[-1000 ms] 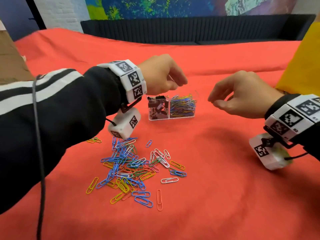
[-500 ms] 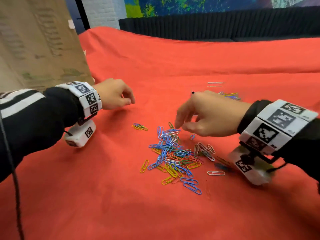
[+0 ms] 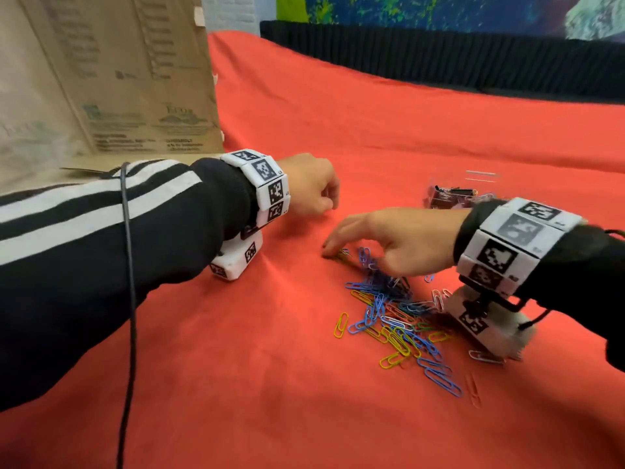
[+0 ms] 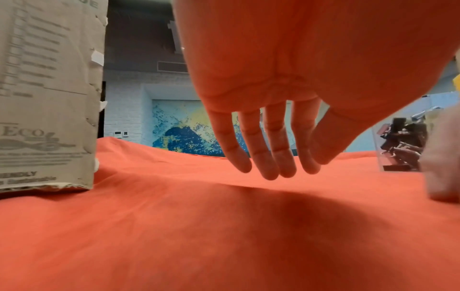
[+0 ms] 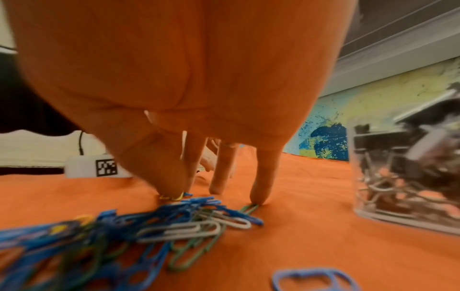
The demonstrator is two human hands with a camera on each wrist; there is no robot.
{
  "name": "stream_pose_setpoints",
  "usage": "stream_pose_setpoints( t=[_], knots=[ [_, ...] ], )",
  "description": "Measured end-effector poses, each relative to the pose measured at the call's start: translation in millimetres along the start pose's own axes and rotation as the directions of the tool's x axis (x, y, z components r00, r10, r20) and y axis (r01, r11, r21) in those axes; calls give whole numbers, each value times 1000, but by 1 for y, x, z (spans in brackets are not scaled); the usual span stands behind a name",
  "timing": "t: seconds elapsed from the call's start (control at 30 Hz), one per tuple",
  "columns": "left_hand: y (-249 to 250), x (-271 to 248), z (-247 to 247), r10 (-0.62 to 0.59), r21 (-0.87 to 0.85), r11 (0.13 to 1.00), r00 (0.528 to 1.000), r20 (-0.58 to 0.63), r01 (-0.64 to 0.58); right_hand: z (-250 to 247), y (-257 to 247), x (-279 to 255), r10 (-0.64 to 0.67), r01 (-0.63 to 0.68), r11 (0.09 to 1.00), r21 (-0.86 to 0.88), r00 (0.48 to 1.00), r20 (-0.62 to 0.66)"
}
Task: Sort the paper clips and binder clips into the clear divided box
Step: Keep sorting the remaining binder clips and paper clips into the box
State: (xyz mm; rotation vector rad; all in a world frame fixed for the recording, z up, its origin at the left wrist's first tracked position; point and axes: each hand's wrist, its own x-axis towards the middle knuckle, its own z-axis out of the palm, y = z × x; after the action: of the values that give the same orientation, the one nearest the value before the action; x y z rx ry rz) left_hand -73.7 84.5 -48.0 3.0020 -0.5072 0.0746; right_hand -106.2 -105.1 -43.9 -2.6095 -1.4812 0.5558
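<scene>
A loose pile of coloured paper clips (image 3: pixel 395 313) lies on the red cloth (image 3: pixel 236 367); in the right wrist view the pile (image 5: pixel 149 232) is close below the camera. My right hand (image 3: pixel 329 253) reaches down at the pile's far left edge. There its thumb and forefinger (image 5: pixel 184 189) pinch a yellow paper clip (image 5: pixel 171 197), and the little finger touches a green clip (image 5: pixel 250 207). My left hand (image 3: pixel 333 201) hovers to the left with its fingers (image 4: pixel 273 169) hanging relaxed and holding nothing. The clear divided box (image 3: pixel 449 198) holds black binder clips and is partly hidden behind my right wrist.
A tall cardboard box (image 3: pixel 101 79) stands at the back left, close to my left forearm, and it shows in the left wrist view (image 4: pixel 44 98). A dark ribbed panel (image 3: pixel 439 62) runs behind the table. A cable (image 3: pixel 128 299) hangs over my left sleeve.
My right hand has moved left and down from above the pile onto the clips at its far left edge. The left hand has stayed low at the left, still holding nothing.
</scene>
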Motion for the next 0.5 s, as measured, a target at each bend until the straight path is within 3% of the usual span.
stream_pose_setpoints(
  t=[0.2, 0.5],
  knots=[
    [7, 7, 13, -2, -14, 1000, 1000, 2, 2, 7, 2, -36, 8, -24, 993, -116, 991, -130],
    [-4, 9, 22, -38, -7, 999, 999, 10, 38, -6, 19, -59, 171, -181, 983, -3, 934, -313]
  ],
)
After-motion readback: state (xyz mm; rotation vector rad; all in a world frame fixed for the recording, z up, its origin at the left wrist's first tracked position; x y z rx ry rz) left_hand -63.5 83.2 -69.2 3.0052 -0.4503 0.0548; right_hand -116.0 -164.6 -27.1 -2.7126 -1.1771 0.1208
